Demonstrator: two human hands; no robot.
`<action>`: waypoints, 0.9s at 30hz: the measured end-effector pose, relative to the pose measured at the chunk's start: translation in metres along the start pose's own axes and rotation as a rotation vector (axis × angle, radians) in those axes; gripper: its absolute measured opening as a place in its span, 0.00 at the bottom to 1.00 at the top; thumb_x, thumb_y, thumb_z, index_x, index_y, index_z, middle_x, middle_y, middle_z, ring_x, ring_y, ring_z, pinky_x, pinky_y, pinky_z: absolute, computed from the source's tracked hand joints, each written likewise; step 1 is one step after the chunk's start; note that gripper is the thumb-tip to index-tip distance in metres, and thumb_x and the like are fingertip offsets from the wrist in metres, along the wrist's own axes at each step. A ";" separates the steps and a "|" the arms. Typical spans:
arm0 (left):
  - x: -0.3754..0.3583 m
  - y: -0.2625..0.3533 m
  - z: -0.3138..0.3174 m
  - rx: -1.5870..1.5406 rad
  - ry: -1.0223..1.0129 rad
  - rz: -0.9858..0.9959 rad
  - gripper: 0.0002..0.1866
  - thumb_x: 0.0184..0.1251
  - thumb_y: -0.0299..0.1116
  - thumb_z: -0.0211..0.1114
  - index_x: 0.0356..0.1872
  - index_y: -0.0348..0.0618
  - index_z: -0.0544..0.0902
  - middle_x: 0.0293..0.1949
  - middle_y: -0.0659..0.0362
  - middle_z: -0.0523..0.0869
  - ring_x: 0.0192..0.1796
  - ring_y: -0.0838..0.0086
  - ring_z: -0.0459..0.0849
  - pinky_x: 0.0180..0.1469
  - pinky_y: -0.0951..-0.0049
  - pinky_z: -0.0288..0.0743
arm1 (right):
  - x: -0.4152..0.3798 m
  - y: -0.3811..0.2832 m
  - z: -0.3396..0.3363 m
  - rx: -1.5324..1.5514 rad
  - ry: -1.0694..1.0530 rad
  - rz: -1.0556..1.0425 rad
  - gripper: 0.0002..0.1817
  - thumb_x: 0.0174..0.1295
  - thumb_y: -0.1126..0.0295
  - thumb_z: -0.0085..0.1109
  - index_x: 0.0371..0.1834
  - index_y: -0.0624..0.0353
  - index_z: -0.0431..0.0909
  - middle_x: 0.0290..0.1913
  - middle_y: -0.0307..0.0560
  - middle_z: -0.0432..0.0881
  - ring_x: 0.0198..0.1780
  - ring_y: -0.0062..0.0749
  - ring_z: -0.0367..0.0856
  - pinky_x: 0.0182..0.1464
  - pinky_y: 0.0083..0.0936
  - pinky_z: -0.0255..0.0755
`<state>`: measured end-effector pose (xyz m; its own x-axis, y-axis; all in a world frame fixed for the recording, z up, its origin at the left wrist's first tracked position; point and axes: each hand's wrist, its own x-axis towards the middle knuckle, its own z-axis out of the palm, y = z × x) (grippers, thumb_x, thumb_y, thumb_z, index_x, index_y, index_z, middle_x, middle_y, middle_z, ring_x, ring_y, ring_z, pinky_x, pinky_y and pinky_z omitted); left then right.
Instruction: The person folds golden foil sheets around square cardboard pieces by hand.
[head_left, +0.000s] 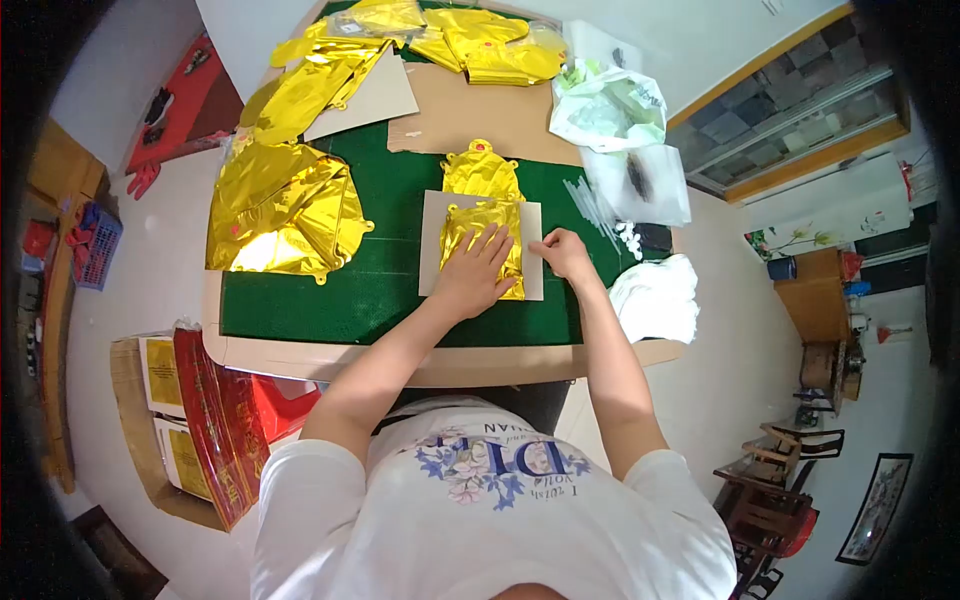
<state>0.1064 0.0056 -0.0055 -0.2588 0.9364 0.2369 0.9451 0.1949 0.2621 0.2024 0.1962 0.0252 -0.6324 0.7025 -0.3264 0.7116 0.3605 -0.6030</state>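
A flat gold foil balloon lies folded over a small cardboard sheet on the green tabletop. Its upper part, with a red round mark, sticks out past the sheet's far edge. My left hand rests flat on the foil with the fingers stretched out. At the sheet's right edge, my right hand is closed, thumb and fingers pinching that edge. The underside of the sheet is hidden.
More gold foil balloons are piled at the left and along the back. A larger cardboard piece lies behind. Plastic bags, a black item and a white cloth are at the right. An open carton stands below left.
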 end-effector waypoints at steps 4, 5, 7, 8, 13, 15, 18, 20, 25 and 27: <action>0.000 0.001 -0.003 0.007 0.006 -0.007 0.35 0.71 0.54 0.50 0.70 0.39 0.64 0.73 0.52 0.62 0.76 0.60 0.56 0.75 0.54 0.48 | 0.005 -0.003 -0.009 0.097 -0.141 -0.048 0.17 0.54 0.61 0.70 0.25 0.59 0.72 0.19 0.40 0.78 0.15 0.24 0.74 0.17 0.22 0.66; 0.000 0.001 -0.003 -0.002 -0.003 -0.007 0.35 0.72 0.54 0.49 0.70 0.40 0.63 0.73 0.52 0.61 0.76 0.60 0.56 0.75 0.54 0.48 | 0.006 -0.004 -0.011 0.112 -0.181 -0.031 0.16 0.55 0.61 0.70 0.25 0.58 0.72 0.20 0.39 0.77 0.14 0.22 0.72 0.16 0.21 0.65; 0.000 0.001 -0.003 -0.008 -0.007 -0.007 0.34 0.72 0.54 0.49 0.70 0.40 0.63 0.73 0.52 0.61 0.76 0.60 0.56 0.75 0.54 0.48 | 0.009 -0.003 -0.010 0.197 -0.191 -0.038 0.15 0.55 0.62 0.69 0.26 0.58 0.73 0.20 0.39 0.77 0.14 0.21 0.71 0.15 0.20 0.64; 0.000 0.001 -0.003 -0.012 -0.014 -0.004 0.35 0.72 0.54 0.49 0.71 0.40 0.63 0.73 0.52 0.61 0.76 0.60 0.56 0.75 0.54 0.47 | 0.010 -0.001 -0.009 0.283 -0.205 -0.042 0.14 0.56 0.62 0.69 0.27 0.59 0.74 0.20 0.38 0.77 0.14 0.19 0.70 0.15 0.20 0.64; 0.001 0.000 0.000 -0.011 -0.016 0.005 0.35 0.72 0.55 0.47 0.71 0.42 0.63 0.74 0.52 0.60 0.77 0.60 0.54 0.76 0.54 0.45 | 0.012 -0.005 -0.017 0.325 -0.242 0.017 0.12 0.58 0.64 0.67 0.30 0.60 0.75 0.21 0.38 0.77 0.15 0.18 0.71 0.15 0.19 0.64; 0.001 0.001 -0.002 -0.009 -0.052 0.007 0.35 0.72 0.56 0.47 0.71 0.42 0.63 0.74 0.52 0.59 0.77 0.61 0.53 0.76 0.55 0.44 | 0.011 -0.007 -0.017 0.301 -0.255 0.033 0.12 0.59 0.65 0.66 0.31 0.60 0.75 0.21 0.38 0.77 0.16 0.19 0.72 0.16 0.18 0.64; 0.001 0.000 0.001 -0.024 -0.035 0.008 0.34 0.72 0.56 0.47 0.72 0.43 0.62 0.74 0.52 0.60 0.77 0.61 0.53 0.76 0.54 0.44 | 0.010 -0.010 -0.015 0.286 -0.234 0.010 0.11 0.58 0.66 0.67 0.30 0.60 0.75 0.21 0.37 0.77 0.18 0.19 0.73 0.16 0.18 0.64; 0.001 0.001 -0.002 -0.019 -0.046 0.009 0.34 0.72 0.56 0.47 0.72 0.44 0.62 0.74 0.52 0.60 0.77 0.61 0.53 0.76 0.54 0.44 | 0.009 -0.010 -0.012 0.348 -0.223 0.003 0.09 0.58 0.69 0.67 0.30 0.58 0.74 0.22 0.35 0.75 0.18 0.16 0.72 0.18 0.16 0.64; 0.000 0.001 -0.002 -0.028 -0.029 0.009 0.33 0.72 0.55 0.47 0.72 0.48 0.62 0.74 0.52 0.61 0.77 0.62 0.54 0.76 0.54 0.45 | 0.028 -0.001 0.008 0.519 -0.140 -0.086 0.07 0.59 0.74 0.65 0.31 0.58 0.73 0.22 0.35 0.75 0.17 0.18 0.73 0.18 0.17 0.64; 0.000 0.001 -0.003 0.001 -0.042 0.018 0.33 0.73 0.56 0.45 0.72 0.48 0.63 0.74 0.53 0.61 0.77 0.63 0.54 0.76 0.55 0.44 | 0.034 -0.004 0.011 0.583 -0.062 -0.093 0.07 0.59 0.75 0.63 0.32 0.58 0.73 0.22 0.35 0.75 0.17 0.19 0.73 0.18 0.17 0.64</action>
<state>0.1073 0.0052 -0.0027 -0.2331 0.9512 0.2023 0.9498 0.1780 0.2572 0.1747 0.2118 0.0086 -0.7134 0.6405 -0.2842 0.3778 0.0101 -0.9258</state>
